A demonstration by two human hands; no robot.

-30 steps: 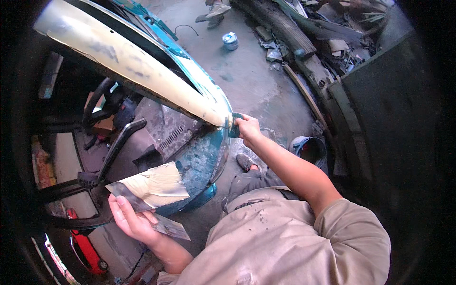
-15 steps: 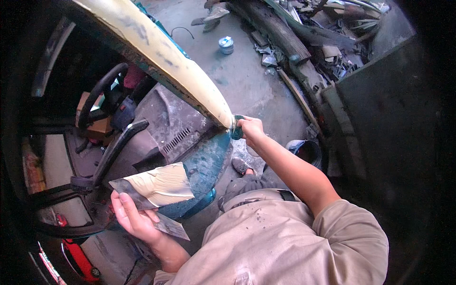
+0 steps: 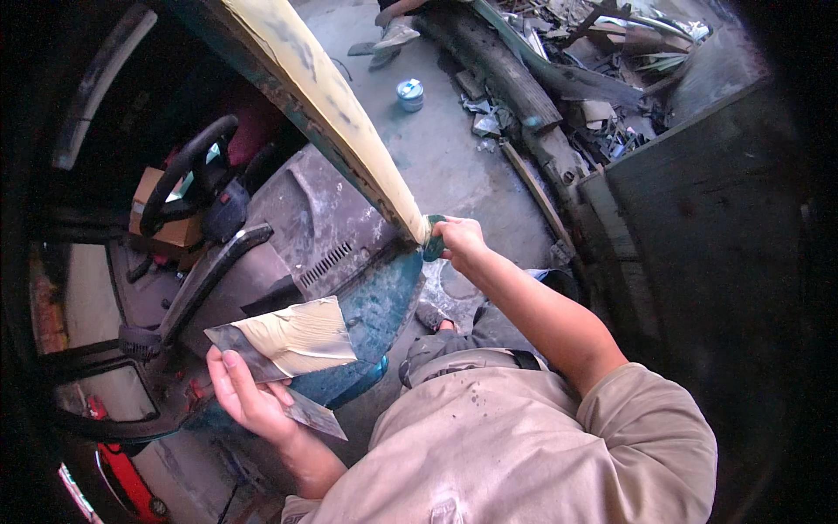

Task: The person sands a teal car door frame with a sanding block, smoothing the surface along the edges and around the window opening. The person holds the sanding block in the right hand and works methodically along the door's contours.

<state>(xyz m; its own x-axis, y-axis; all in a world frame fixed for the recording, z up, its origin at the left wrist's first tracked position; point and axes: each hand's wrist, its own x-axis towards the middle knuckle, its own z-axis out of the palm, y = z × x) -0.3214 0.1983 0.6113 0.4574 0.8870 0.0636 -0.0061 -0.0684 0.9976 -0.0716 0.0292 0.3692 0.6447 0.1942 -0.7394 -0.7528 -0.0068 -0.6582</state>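
Observation:
My right hand [image 3: 461, 241] grips a small green spreader [image 3: 434, 237] pressed against the lower end of a teal car pillar [image 3: 323, 96] coated in cream filler. My left hand [image 3: 249, 397] holds a flat metal board [image 3: 281, 343] smeared with the same cream filler, with a second metal scraper [image 3: 314, 415] sticking out under the fingers. The board sits low and left of the pillar, over the teal body panel [image 3: 380, 301]. The spreader's blade is mostly hidden by my fingers.
A black steering wheel [image 3: 179, 175] and grey dashboard [image 3: 305, 231] lie inside the car at left. A small blue-lidded can [image 3: 409, 93] stands on the concrete floor. Wood scraps and debris [image 3: 576, 96] pile up beside a dark panel [image 3: 716, 218] on the right. Another person's foot [image 3: 394, 35] shows at top.
The view has shifted so the pillar now runs higher in the picture. My right hand stays at the pillar's lower end with the spreader; my left hand holds the board steady.

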